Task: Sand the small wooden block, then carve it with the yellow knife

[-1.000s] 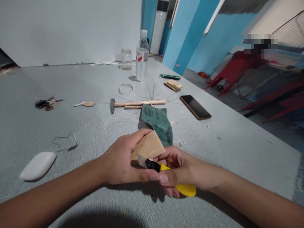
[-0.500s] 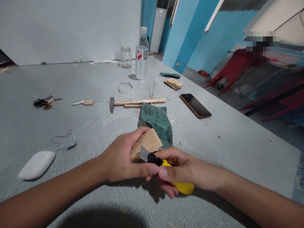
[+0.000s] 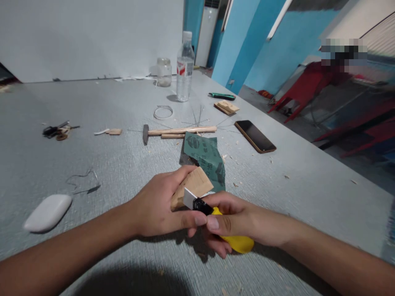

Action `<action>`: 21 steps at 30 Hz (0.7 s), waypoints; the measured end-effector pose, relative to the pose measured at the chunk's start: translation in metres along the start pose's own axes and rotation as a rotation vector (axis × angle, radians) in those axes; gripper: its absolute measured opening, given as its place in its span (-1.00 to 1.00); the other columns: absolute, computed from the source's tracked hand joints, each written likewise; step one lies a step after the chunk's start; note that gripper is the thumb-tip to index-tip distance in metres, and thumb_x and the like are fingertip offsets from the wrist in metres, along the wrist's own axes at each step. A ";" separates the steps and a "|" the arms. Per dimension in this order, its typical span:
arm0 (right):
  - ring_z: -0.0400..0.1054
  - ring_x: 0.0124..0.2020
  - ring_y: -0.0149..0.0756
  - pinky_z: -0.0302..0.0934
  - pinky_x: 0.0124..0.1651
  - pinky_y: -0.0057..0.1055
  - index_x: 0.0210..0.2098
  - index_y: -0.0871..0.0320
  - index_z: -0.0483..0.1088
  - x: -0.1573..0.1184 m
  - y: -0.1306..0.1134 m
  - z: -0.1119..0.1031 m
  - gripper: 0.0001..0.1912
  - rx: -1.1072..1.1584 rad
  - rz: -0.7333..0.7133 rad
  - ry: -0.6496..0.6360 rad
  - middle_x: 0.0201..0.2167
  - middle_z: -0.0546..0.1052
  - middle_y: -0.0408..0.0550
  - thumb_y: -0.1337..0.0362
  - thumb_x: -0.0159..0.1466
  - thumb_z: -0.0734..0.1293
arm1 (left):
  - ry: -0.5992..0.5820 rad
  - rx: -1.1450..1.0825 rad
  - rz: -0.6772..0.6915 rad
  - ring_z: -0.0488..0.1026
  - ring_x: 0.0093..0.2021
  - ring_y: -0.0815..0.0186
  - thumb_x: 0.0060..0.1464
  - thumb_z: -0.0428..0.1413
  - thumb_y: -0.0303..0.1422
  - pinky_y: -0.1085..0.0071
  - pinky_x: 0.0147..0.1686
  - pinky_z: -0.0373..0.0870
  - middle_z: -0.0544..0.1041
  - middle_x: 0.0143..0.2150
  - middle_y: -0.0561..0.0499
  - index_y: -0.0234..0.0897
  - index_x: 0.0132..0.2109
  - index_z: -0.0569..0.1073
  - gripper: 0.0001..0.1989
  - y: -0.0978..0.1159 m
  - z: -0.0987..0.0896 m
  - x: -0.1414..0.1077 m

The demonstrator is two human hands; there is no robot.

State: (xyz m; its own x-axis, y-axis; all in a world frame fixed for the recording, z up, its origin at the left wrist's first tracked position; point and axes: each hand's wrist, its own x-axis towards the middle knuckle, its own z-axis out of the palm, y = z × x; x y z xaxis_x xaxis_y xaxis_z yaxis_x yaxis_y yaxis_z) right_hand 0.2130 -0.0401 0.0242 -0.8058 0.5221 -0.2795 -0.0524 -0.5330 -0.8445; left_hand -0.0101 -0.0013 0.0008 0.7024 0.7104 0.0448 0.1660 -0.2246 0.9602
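My left hand (image 3: 160, 205) is closed around a small block of wood (image 3: 197, 181), tilted up toward the right. In my right hand (image 3: 234, 218) is a knife with a yellow handle (image 3: 239, 242), black collar and short, slanted blade (image 3: 189, 199). The blade lies over the lower part of the block; whether it cuts in, I cannot tell. My two thumbs meet near the collar. Just beyond the block lies a creased sheet of green sandpaper (image 3: 206, 154).
Behind the sandpaper are a hammer (image 3: 182, 130), thin wires and a wire coil (image 3: 163, 112). A phone (image 3: 255, 136), wood pieces (image 3: 226, 107) and a green cutter (image 3: 222, 96) lie right. A water bottle (image 3: 184, 74) and jar (image 3: 164, 73) stand behind; a white rounded object (image 3: 47, 213) lies left.
The blade has turned slightly, and its face now looks brighter. Both hands keep nearly the same place and the same hold on the wood and the knife.
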 end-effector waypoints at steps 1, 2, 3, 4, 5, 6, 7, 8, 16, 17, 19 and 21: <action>0.22 -0.57 -0.61 0.10 -0.48 -0.62 -0.11 0.34 0.43 0.000 0.000 0.000 -0.58 0.001 -0.002 0.007 -0.54 0.41 -0.19 0.03 0.40 0.36 | 0.009 0.023 0.007 0.53 -0.36 0.28 0.05 0.32 -0.06 0.47 -0.40 0.38 0.58 -0.32 0.05 -0.17 0.23 0.34 -0.33 0.000 0.000 0.000; 0.22 -0.57 -0.61 0.10 -0.47 -0.61 -0.11 0.34 0.43 0.000 0.000 0.001 -0.57 0.000 -0.002 0.011 -0.53 0.41 -0.19 0.02 0.40 0.35 | 0.016 0.041 0.014 0.52 -0.36 0.28 0.06 0.31 -0.05 0.47 -0.40 0.38 0.58 -0.31 0.05 -0.16 0.22 0.35 -0.34 0.000 0.000 0.000; 0.22 -0.56 -0.61 0.09 -0.46 -0.61 -0.10 0.34 0.43 0.000 0.000 0.001 -0.57 -0.004 0.000 0.014 -0.53 0.40 -0.19 0.01 0.40 0.35 | 0.022 0.053 0.019 0.51 -0.35 0.28 0.07 0.31 -0.03 0.47 -0.39 0.37 0.57 -0.31 0.06 -0.16 0.22 0.36 -0.35 0.000 0.000 0.000; 0.21 -0.56 -0.61 0.09 -0.46 -0.61 -0.10 0.34 0.43 0.000 0.000 0.001 -0.56 -0.010 0.004 0.014 -0.53 0.40 -0.19 0.00 0.40 0.35 | 0.026 0.061 0.022 0.51 -0.35 0.29 0.07 0.30 -0.02 0.47 -0.38 0.37 0.57 -0.31 0.06 -0.16 0.20 0.37 -0.37 0.000 0.000 0.001; 0.21 -0.56 -0.61 0.09 -0.47 -0.61 -0.09 0.34 0.43 -0.001 -0.001 0.002 -0.56 -0.015 0.008 0.014 -0.54 0.39 -0.20 0.00 0.40 0.35 | 0.028 0.068 0.023 0.50 -0.35 0.29 0.07 0.29 0.00 0.46 -0.38 0.37 0.57 -0.31 0.06 -0.16 0.19 0.38 -0.38 0.000 0.000 0.001; 0.21 -0.56 -0.60 0.08 -0.47 -0.61 -0.09 0.34 0.43 -0.001 -0.001 0.002 -0.56 -0.024 0.015 0.014 -0.54 0.39 -0.21 0.00 0.40 0.35 | 0.027 0.074 0.022 0.49 -0.35 0.29 0.07 0.29 0.02 0.46 -0.37 0.36 0.57 -0.31 0.06 -0.15 0.18 0.39 -0.37 0.000 0.000 0.001; 0.21 -0.57 -0.60 0.08 -0.47 -0.62 -0.09 0.34 0.44 -0.001 -0.002 0.002 -0.56 -0.031 0.022 0.014 -0.55 0.38 -0.21 0.00 0.40 0.35 | 0.027 0.082 0.020 0.49 -0.35 0.29 0.06 0.29 0.05 0.46 -0.37 0.36 0.58 -0.31 0.06 -0.15 0.18 0.39 -0.36 0.000 0.000 0.001; 0.21 -0.57 -0.60 0.09 -0.48 -0.62 -0.08 0.34 0.44 -0.002 -0.003 0.003 -0.56 -0.039 0.031 0.017 -0.56 0.38 -0.22 0.01 0.40 0.35 | 0.029 0.089 0.018 0.49 -0.35 0.29 0.04 0.30 0.07 0.46 -0.37 0.35 0.58 -0.30 0.06 -0.15 0.18 0.39 -0.34 0.000 0.000 0.001; 0.21 -0.58 -0.61 0.11 -0.49 -0.64 -0.06 0.32 0.43 -0.002 -0.004 0.002 -0.53 -0.072 0.063 0.022 -0.55 0.38 -0.23 -0.04 0.38 0.35 | -0.035 0.064 0.003 0.51 -0.36 0.27 0.07 0.30 0.02 0.45 -0.34 0.36 0.60 -0.38 0.10 -0.19 0.17 0.36 -0.37 0.004 -0.002 0.002; 0.21 -0.58 -0.61 0.10 -0.49 -0.64 -0.06 0.32 0.43 -0.002 -0.004 0.002 -0.53 -0.074 0.061 0.019 -0.55 0.38 -0.23 -0.04 0.38 0.35 | -0.044 0.058 0.004 0.52 -0.36 0.27 0.08 0.30 -0.01 0.45 -0.34 0.36 0.60 -0.39 0.10 -0.19 0.16 0.35 -0.38 0.005 -0.003 0.002; 0.20 -0.58 -0.61 0.10 -0.49 -0.64 -0.07 0.32 0.42 -0.002 -0.004 0.002 -0.53 -0.076 0.054 0.013 -0.55 0.38 -0.22 -0.04 0.39 0.35 | -0.058 0.042 0.005 0.53 -0.36 0.27 0.09 0.30 -0.03 0.45 -0.33 0.37 0.61 -0.40 0.11 -0.20 0.15 0.35 -0.41 0.006 -0.004 0.002; 0.21 -0.58 -0.61 0.11 -0.49 -0.64 -0.07 0.31 0.42 -0.001 -0.004 0.002 -0.53 -0.080 0.049 0.010 -0.54 0.38 -0.22 -0.04 0.39 0.35 | -0.068 0.031 0.001 0.54 -0.36 0.27 0.10 0.30 -0.04 0.45 -0.33 0.38 0.61 -0.42 0.11 -0.21 0.13 0.35 -0.43 0.008 -0.004 0.002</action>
State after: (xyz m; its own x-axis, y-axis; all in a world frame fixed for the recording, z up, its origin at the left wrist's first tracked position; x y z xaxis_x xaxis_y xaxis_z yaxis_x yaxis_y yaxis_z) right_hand 0.2132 -0.0399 0.0288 -0.8001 0.5038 -0.3256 0.0346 -0.5031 -0.8635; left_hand -0.0103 0.0009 0.0096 0.7475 0.6637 0.0261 0.1857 -0.2466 0.9512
